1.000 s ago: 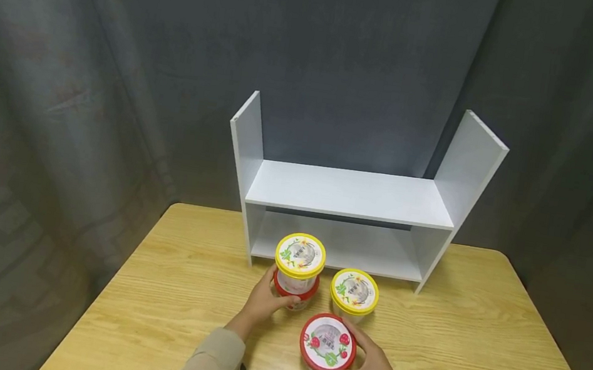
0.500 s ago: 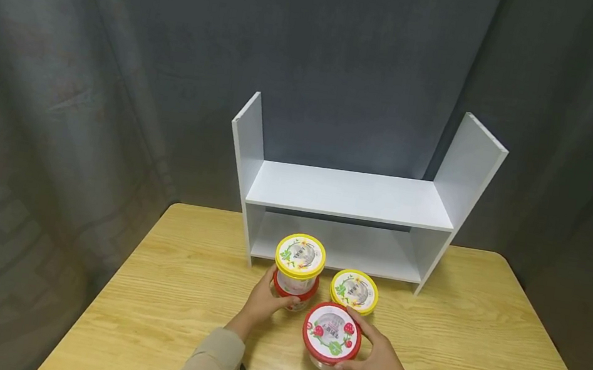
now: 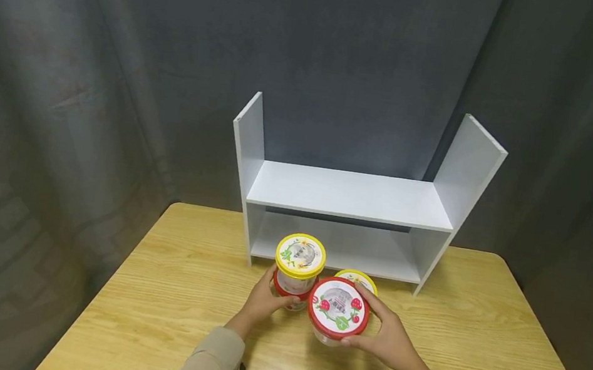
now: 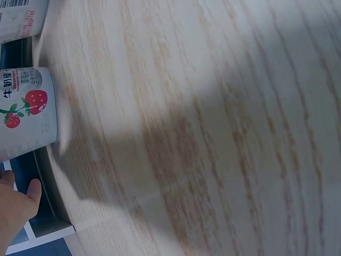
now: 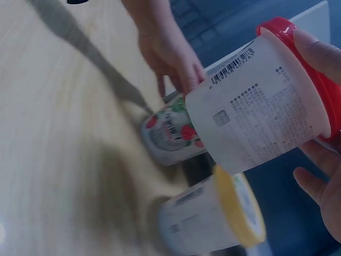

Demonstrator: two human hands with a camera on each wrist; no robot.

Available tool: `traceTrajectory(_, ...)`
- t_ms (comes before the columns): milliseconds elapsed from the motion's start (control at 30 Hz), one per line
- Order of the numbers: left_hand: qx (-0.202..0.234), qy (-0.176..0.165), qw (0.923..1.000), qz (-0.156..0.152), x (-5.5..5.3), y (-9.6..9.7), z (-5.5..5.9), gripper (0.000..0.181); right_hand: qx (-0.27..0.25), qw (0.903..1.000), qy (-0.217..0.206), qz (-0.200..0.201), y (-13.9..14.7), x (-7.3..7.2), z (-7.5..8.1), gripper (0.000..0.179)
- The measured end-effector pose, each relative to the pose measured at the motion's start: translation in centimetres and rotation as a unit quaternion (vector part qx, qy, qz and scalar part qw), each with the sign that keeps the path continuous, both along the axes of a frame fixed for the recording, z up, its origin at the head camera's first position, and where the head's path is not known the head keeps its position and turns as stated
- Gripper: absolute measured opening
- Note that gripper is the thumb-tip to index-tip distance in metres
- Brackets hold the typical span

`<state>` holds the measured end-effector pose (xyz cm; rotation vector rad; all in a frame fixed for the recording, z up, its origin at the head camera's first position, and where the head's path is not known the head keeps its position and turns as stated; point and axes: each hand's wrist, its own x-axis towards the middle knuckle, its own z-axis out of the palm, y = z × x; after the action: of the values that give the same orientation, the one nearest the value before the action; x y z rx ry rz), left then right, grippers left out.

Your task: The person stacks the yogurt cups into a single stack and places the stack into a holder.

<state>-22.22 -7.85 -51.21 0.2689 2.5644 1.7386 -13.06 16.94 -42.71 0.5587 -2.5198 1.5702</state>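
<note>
My left hand [image 3: 259,303] grips a two-tub stack at its left and near side, with the thumb across the lower, red-lidded tub [image 3: 298,303]. A yellow-lidded tub [image 3: 300,257] sits on top of it. In the left wrist view, a strawberry-printed tub [image 4: 26,114] stands beside part of the left hand [image 4: 18,205]. My right hand [image 3: 391,340] grips another red-lidded tub [image 3: 338,308] by its lid and side. The right wrist view shows this tub [image 5: 256,104] tilted and raised. Behind it, a second yellow-lidded tub [image 3: 356,277] stands partly hidden on the table.
A white two-tier shelf [image 3: 352,194] stands at the back of the wooden table [image 3: 162,292], just behind the tubs. Its side panels rise above the upper board. Dark grey curtains [image 3: 348,59] hang behind and at both sides.
The right hand has lifted its red-lidded tub and carried it forward, so it now covers much of the second yellow-lidded tub. The left hand and the stack have stayed put.
</note>
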Motion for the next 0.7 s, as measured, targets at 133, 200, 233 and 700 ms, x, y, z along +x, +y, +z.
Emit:
traceTrajectory(133, 0.001, -0.002, 1.0000, -0.002, 0.0, 0.0, 0.0, 0.094, 0.007, 0.9998, 0.013, -0.009, 0.2, -0.6, 1.1, 0.086)
traceTrajectory(200, 0.000, -0.002, 1.0000, -0.003, 0.0, -0.1, 0.0, 0.094, 0.011, 0.9998, 0.014, -0.011, 0.2, -0.8, 1.7, 0.086)
traceTrajectory(233, 0.002, -0.003, 1.0000, -0.004, 0.0, -0.1, 0.0, 0.094, 0.014, 0.9997, 0.016, -0.012, 0.3, -1.0, 1.9, 0.086)
traceTrajectory(700, 0.015, 0.002, 0.9998, -0.015, 0.0, -0.2, 0.2, 0.091, -0.006, 0.9997, 0.023, -0.001, 0.3, -3.4, 6.5, 0.086)
